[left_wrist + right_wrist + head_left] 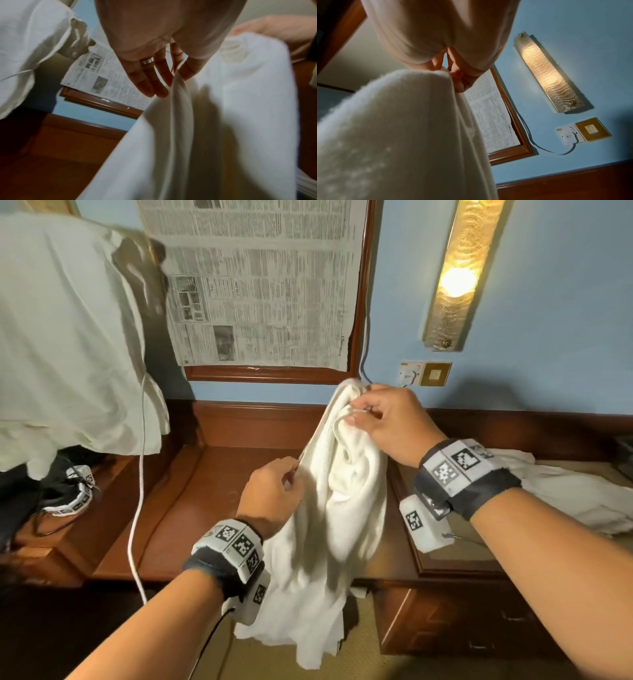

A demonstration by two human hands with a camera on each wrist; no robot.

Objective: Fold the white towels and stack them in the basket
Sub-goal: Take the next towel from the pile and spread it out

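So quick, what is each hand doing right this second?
Left hand: pinching an edge of the white towel, lower down.
Right hand: gripping the bunched top of the same towel, holding it up.

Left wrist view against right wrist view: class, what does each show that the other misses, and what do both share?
Only the left wrist view shows the ring on the left hand and the pillow. Only the right wrist view shows the wall lamp and the socket. Both show the white towel pinched by fingers, and the newspaper.
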